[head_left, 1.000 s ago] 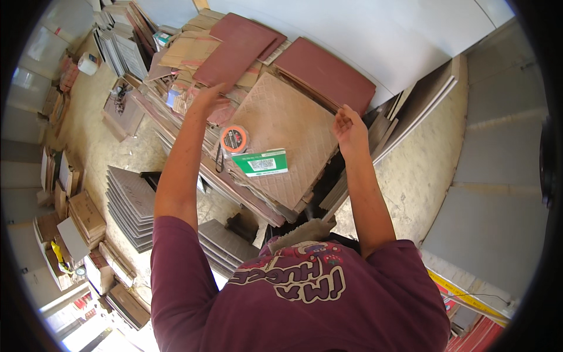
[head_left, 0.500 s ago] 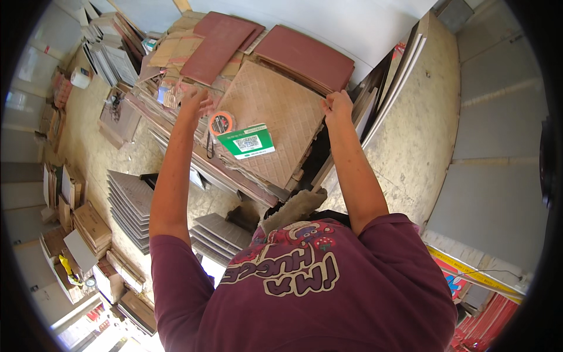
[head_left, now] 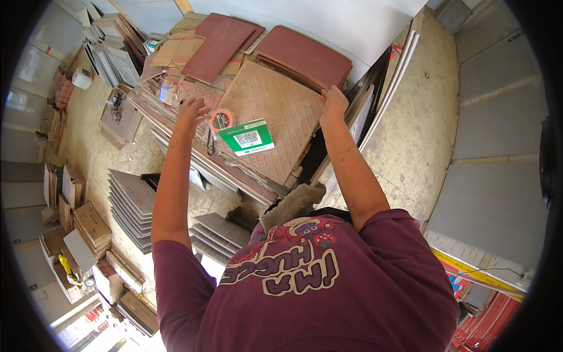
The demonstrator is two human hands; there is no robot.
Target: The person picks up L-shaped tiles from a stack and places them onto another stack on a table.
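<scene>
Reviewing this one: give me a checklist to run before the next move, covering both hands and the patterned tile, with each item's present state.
1. Both hands in view: ok; left hand left of the tile, right hand by its right corner.
2. Left hand free of objects: ok; none visible in it.
3. Right hand's contact with the patterned tile: cannot tell from this angle.
4. Tile's top clear: not ok; the green-and-white card lies on it.
5. Round orange-faced tape measure away from the tile: not ok; it sits at the tile's left edge.
</scene>
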